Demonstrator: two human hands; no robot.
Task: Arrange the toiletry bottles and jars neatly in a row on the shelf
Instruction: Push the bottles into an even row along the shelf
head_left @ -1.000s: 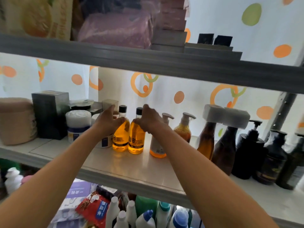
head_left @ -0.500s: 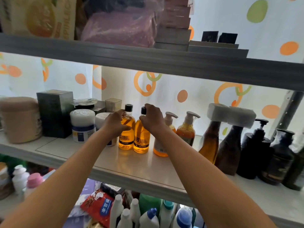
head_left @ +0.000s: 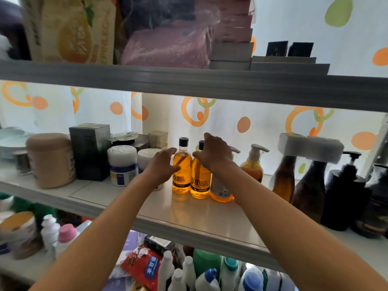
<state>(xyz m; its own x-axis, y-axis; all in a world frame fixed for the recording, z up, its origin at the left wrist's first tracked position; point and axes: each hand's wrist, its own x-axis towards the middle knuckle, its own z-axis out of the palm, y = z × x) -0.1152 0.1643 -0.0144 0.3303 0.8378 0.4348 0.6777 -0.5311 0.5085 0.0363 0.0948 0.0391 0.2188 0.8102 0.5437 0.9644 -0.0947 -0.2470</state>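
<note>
Leftmost on the middle shelf (head_left: 117, 198), at the left edge of the frame, stands a beige tub (head_left: 51, 159), then a dark box (head_left: 90, 151) and two white jars (head_left: 121, 164) just beside it. Centre frame, the left hand (head_left: 160, 168) reaches in with fingers spread and loosely curved beside the first amber bottle (head_left: 182, 175) — fingertips near its shoulder, gripping nothing. The right hand (head_left: 213, 154) hovers over the second amber bottle (head_left: 200, 181), fingers relaxed and arched, hiding part of its cap; whether it touches is unclear. Both bottles stand upright, touching. Further right come two orange pump bottles (head_left: 253, 164), brown bottles (head_left: 283, 179) under white caps, and black dispensers (head_left: 344, 192) — all upright along the shelf's right half.
</note>
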